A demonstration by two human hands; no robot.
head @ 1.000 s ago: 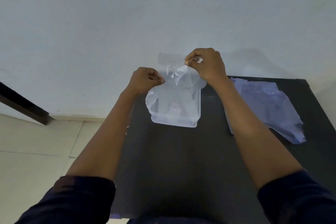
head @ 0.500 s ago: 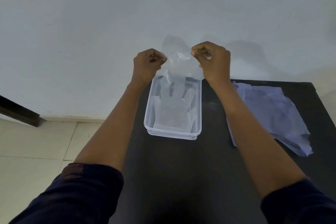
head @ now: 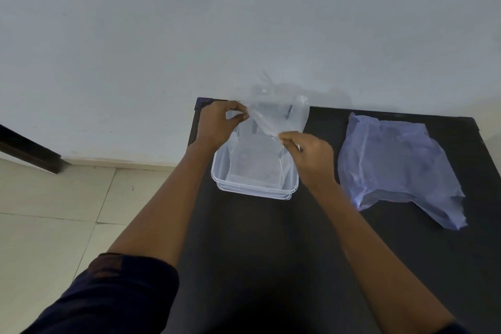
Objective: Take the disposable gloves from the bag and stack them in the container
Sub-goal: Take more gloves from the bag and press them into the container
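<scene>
Now the glove (head: pixel 267 116) sits lower and nearer than half a second ago. Then both hands held it up against the wall, level with each other, the film hanging down toward the container. At this moment the left hand (head: pixel 217 123) pinches one edge of the film at the far left rim, and the right hand (head: pixel 311 156) has dropped toward the near right side, pinching the opposite edge. Film stretched on a diagonal between them, over the container (head: pixel 254 190).

Both hands clenched in a thumb-and-finger pinch on the clear glove. Neither has let go.

Container: clear, rectangular, on the black table (head: pixel 257 252), its far end against the wall. Something pale and flat already lies in its bottom, most likely gloves laid earlier; too transparent to count them. Far part of the held glove blurs into the wall, so its finger end cannot be made out.

Bag (head: pixel 395 163): bluish, crumpled, flat on the table to the right of the container, well apart from both hands. Untouched at this moment. Cannot tell how many gloves remain inside.

Reading: the drop of the right hand suggests the glove is being spread and lowered for laying flat, not just held up for straightening. Step in hand is the placing. Thin film clings and folds easily; a release before it lies flat would likely leave it bunched on the stack.
</scene>
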